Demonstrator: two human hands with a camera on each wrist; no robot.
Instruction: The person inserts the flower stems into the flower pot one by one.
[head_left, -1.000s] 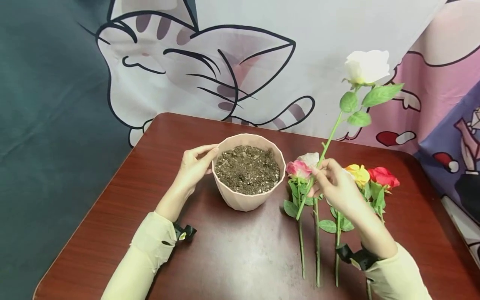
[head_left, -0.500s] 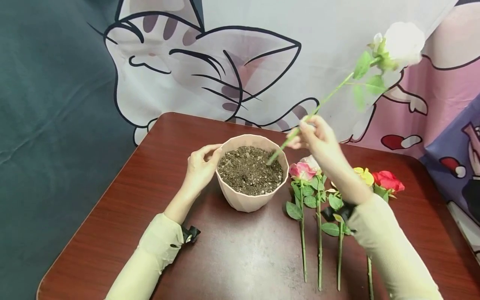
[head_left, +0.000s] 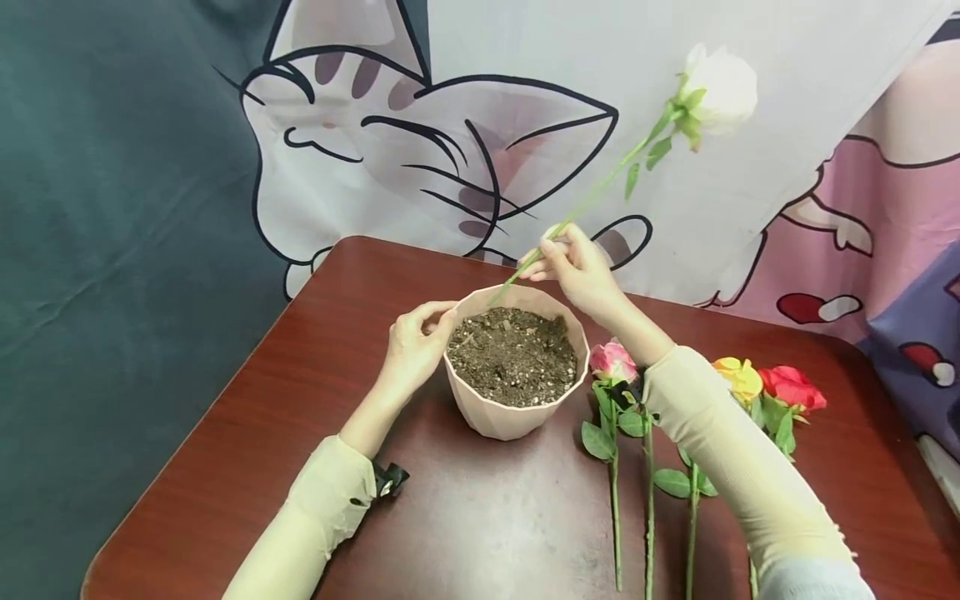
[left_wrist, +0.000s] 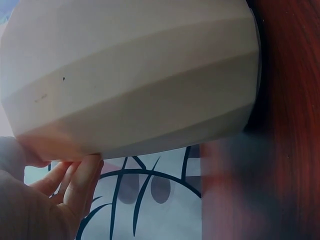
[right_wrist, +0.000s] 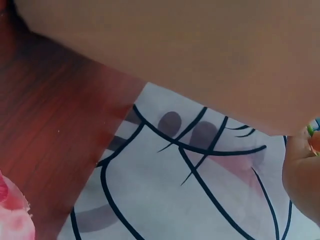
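Observation:
A pale pink faceted flowerpot (head_left: 498, 421) filled with dark soil (head_left: 517, 354) stands on the table. My left hand (head_left: 416, 346) holds the pot at its left side near the rim; the left wrist view shows the fingertips (left_wrist: 90, 167) against the outer wall. Above the pot's far edge, my right hand (head_left: 577, 271) pinches the green stem of a white rose (head_left: 720, 87). The rose slants, its bloom up to the right and its cut end at the pot's back left inner wall. Only the edge of my right hand (right_wrist: 300, 175) shows in the right wrist view.
Right of the pot, several roses lie on the brown table (head_left: 450, 517): a pink rose (head_left: 613, 362), a yellow rose (head_left: 738, 379) and a red rose (head_left: 793, 387) show, partly under my right sleeve (head_left: 720, 442). A cat-print cloth (head_left: 360, 183) hangs behind the table.
My right hand has carried the white rose up and leftward from above the lying roses to the pot, its stem end now inside the rim. My left hand has stayed at the pot.

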